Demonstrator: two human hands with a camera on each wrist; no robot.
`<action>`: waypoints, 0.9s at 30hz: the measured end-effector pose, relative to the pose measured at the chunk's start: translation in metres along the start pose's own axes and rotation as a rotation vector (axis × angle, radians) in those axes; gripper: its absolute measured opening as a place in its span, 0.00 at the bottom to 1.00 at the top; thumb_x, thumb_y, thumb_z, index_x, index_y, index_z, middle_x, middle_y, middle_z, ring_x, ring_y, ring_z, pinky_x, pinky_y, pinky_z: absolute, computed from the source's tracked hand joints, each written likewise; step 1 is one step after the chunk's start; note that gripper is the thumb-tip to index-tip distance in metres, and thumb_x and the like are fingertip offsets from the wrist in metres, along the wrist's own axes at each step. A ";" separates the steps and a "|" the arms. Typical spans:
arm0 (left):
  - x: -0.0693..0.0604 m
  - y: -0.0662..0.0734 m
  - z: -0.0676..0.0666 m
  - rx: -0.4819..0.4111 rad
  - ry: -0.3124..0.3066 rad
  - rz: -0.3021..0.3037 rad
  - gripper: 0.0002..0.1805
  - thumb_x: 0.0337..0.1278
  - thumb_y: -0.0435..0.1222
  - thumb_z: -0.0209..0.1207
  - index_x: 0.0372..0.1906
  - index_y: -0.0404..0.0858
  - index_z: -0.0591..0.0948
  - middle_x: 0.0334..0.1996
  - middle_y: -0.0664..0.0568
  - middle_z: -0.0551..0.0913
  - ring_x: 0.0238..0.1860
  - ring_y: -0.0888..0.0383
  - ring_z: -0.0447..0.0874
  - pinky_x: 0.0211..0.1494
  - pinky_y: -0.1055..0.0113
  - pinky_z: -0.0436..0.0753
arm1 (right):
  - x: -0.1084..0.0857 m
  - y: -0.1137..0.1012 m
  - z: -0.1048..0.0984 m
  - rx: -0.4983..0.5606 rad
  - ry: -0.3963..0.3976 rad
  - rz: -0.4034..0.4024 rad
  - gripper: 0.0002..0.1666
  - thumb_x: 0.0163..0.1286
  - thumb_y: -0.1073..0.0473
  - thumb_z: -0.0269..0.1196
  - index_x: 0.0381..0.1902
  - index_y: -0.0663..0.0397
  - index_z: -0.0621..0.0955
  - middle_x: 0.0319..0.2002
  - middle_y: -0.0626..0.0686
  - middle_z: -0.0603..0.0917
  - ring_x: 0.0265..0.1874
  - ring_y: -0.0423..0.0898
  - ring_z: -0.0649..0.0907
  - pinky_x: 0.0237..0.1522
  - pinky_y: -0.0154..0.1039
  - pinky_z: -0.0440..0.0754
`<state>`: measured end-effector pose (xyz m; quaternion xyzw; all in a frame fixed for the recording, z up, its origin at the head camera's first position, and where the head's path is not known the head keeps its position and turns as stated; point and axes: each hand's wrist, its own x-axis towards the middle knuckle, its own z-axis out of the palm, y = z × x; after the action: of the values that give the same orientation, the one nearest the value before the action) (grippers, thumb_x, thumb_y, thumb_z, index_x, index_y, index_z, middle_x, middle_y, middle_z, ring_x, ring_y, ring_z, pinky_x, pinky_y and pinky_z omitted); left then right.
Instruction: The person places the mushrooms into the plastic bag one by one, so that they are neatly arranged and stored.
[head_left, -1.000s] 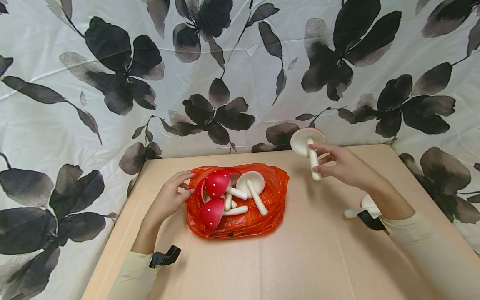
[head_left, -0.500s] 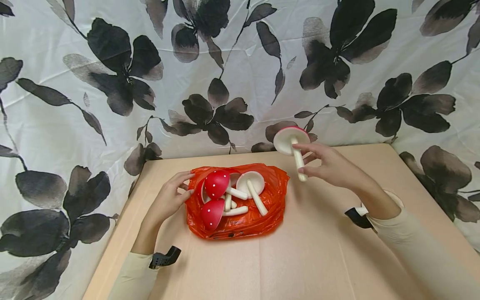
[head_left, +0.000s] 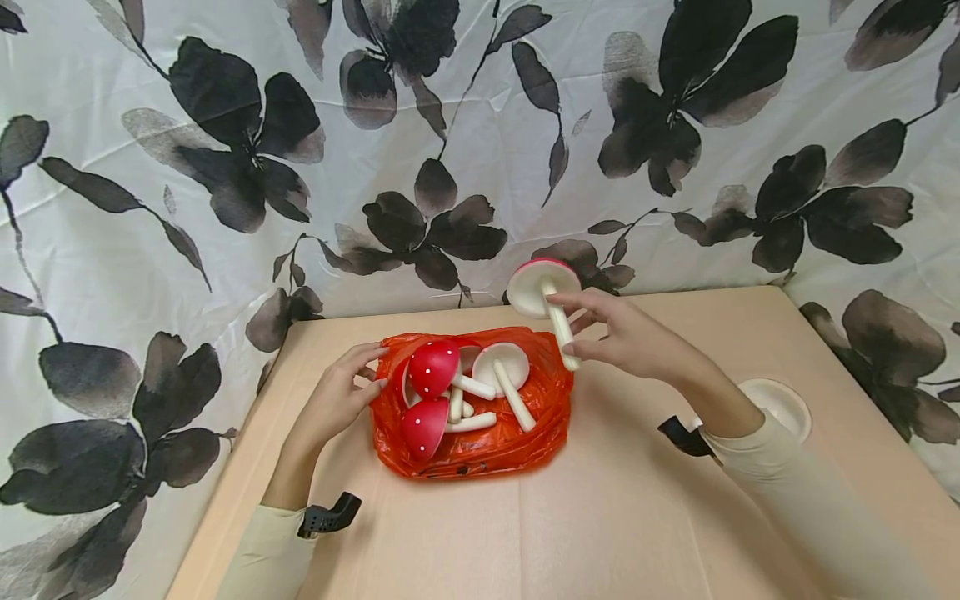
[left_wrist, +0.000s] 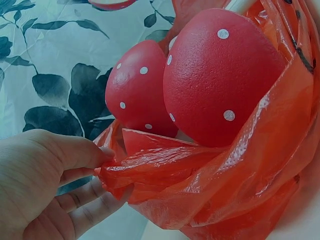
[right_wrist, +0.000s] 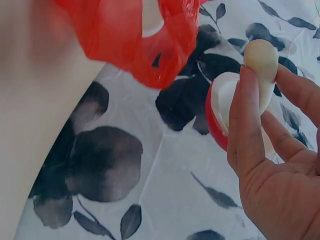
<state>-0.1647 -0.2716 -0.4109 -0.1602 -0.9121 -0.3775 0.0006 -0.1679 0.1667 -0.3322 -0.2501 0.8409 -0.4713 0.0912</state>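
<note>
A red plastic bag [head_left: 547, 433] lies open on the table with several toy mushrooms in it. Two of them show red caps with white dots [head_left: 435, 367]; another turns its pale underside [head_left: 501, 367] upward. My left hand [head_left: 341, 398] pinches the bag's left rim between thumb and fingers, as the left wrist view shows. Just past the bag's far right corner, my right hand [head_left: 626, 333] holds a toy mushroom [head_left: 542, 287] by its white stem, cap up and slightly tilted, above the table.
Behind my right forearm, a pale round underside [head_left: 776, 408], like a mushroom cap's, lies on the wooden table [head_left: 600, 517]. A white cloth with dark flowers [head_left: 480, 125] hangs behind the table. Each wrist wears a black strap [head_left: 330, 514].
My right hand has carried the mushroom leftward, toward the bag. More of the pale round thing behind that forearm now shows. The left hand and bag have stayed in place.
</note>
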 end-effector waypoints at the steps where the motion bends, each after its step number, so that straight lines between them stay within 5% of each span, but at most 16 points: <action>1: 0.000 0.000 0.000 0.001 0.001 0.000 0.26 0.63 0.27 0.62 0.67 0.37 0.77 0.67 0.44 0.74 0.46 0.50 0.84 0.40 0.68 0.88 | 0.001 -0.001 0.002 0.000 -0.001 0.000 0.39 0.66 0.65 0.69 0.73 0.52 0.71 0.59 0.56 0.79 0.55 0.54 0.82 0.45 0.40 0.85; 15: 0.005 0.003 0.001 -0.023 0.002 -0.005 0.27 0.62 0.25 0.62 0.67 0.37 0.77 0.67 0.44 0.74 0.46 0.49 0.84 0.39 0.70 0.87 | 0.025 -0.004 0.050 -0.059 -0.027 -0.031 0.40 0.62 0.66 0.73 0.72 0.53 0.73 0.58 0.54 0.79 0.52 0.50 0.82 0.51 0.49 0.86; 27: 0.004 0.003 0.000 -0.030 -0.002 -0.013 0.27 0.62 0.25 0.62 0.67 0.36 0.76 0.67 0.44 0.74 0.47 0.48 0.83 0.39 0.68 0.88 | 0.029 0.002 0.084 -0.078 -0.050 0.076 0.40 0.61 0.64 0.74 0.70 0.53 0.74 0.55 0.53 0.79 0.49 0.47 0.83 0.45 0.36 0.87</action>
<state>-0.1677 -0.2681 -0.4085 -0.1548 -0.9073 -0.3910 -0.0052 -0.1608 0.0905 -0.3764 -0.2332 0.8649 -0.4279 0.1201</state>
